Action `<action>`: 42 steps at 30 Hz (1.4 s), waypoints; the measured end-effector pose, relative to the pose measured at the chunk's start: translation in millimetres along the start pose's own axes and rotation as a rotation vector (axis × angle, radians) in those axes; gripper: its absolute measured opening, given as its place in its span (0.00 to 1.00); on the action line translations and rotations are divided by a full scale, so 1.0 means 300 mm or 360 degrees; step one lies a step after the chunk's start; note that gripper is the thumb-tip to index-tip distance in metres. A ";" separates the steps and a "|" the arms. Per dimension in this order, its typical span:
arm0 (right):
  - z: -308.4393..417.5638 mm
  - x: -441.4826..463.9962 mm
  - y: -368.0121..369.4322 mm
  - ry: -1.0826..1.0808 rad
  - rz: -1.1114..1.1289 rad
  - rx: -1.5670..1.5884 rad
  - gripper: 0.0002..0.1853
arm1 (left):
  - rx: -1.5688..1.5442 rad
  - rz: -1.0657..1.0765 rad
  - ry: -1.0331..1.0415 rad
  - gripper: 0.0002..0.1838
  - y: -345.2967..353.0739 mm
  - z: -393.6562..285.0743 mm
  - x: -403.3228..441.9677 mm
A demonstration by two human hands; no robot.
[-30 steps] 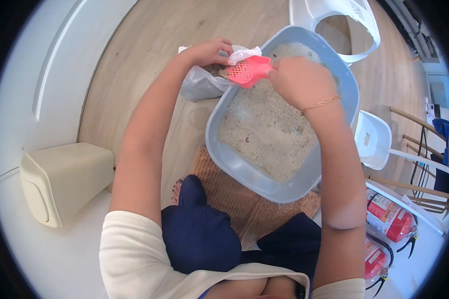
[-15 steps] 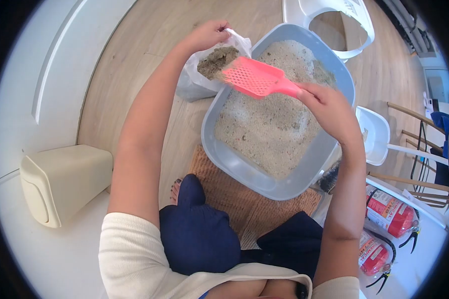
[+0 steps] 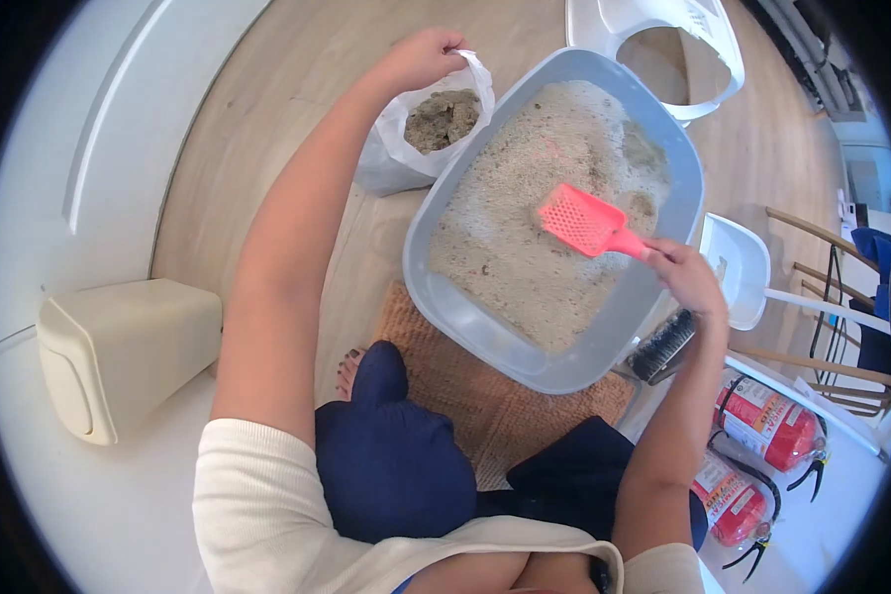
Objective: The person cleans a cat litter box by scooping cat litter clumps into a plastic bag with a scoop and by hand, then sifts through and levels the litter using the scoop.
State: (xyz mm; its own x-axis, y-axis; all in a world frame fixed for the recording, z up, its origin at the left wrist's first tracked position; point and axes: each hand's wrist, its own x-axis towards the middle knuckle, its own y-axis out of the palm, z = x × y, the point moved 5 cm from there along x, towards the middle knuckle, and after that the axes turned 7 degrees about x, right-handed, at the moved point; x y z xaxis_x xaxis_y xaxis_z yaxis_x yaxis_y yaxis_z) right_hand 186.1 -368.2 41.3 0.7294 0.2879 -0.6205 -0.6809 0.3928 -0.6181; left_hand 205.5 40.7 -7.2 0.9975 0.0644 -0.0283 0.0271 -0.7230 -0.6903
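Note:
My right hand grips the handle of a pink slotted litter scoop. The scoop's blade is over the pale, grainy litter inside a grey litter box; whether it touches the surface I cannot tell. At the upper left, my left hand pinches the rim of a white plastic bag, holding its mouth open. Clumped, brownish used litter fills the part of the bag that shows. The bag stands on the floor against the box's left side.
A woven mat lies under the box's near edge. To the right are a brush, a white dustpan and two red fire extinguishers. A white litter-box hood is behind; a cream bin stands left.
The scoop has moved from the bag's edge rightward and down over the litter, with my right hand. My left hand still holds the bag, whose mouth has shifted slightly.

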 end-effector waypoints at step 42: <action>0.521 0.362 0.337 -0.0651 -0.0031 0.1414 0.12 | -0.1720 -0.0618 -0.1247 0.11 0.082 0.030 -0.736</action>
State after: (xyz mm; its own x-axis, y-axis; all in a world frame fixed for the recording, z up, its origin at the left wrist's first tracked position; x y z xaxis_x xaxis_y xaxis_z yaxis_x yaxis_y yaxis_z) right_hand 206.8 -160.8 -13.3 0.8207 0.4892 -0.2951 -0.4933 0.8674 0.0660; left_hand -14.8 15.0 -24.4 0.6282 0.4865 -0.6072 0.6861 -0.7145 0.1374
